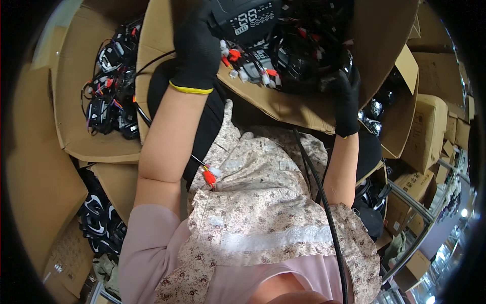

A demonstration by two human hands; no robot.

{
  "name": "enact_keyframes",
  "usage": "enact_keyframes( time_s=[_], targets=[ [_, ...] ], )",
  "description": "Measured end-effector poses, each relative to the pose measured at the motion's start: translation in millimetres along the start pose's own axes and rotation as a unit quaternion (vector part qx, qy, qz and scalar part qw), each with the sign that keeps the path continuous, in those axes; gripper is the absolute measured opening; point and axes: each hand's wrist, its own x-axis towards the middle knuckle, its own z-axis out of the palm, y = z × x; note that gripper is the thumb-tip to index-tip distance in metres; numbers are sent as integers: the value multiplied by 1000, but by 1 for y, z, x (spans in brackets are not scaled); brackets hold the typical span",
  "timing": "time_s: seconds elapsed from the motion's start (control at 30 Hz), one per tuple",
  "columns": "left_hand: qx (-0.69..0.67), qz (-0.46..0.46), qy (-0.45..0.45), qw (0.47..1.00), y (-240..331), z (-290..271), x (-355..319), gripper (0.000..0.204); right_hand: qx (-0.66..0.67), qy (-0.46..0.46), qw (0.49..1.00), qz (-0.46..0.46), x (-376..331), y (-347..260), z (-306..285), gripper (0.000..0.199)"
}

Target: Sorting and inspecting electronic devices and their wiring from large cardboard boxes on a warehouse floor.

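Presently, the left hand, in a black glove with a yellow cuff edge, is at upper centre-left of frame, closed on the left side of a black digital display unit; its fingertips are partly hidden. The display unit is at top centre, screen up, with pale segments, over an open cardboard carton. The right hand, also black-gloved, is at the upper right, inside that carton's near right edge, beside dark wiring; finger closure cannot be told, nor whether anything is gripped.

Carton contents: a smaller display unit, just below the large one, plus white-and-red connectors and tangled black leads. A thin black cable with a red-and-white connector end hangs below the left forearm, over the floral apron. Upper left: second carton with wired black units. Right: carton with shiny rounded parts.
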Motion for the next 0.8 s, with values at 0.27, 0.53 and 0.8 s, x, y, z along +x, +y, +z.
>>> enact_keyframes(
  time_s=[0.27,0.53,0.8],
  targets=[
    [-78,-56,45,994,-6,-1,-1,39,45,15,969,242,1,66,-36,48],
    [167,24,-2,986,-8,-5,-5,39,-548,-71,821,-144,-11,39,5,64],
    [149,53,0,987,-48,-37,5,33,-452,-284,844,-48,30,62,18,73]
  ],
)
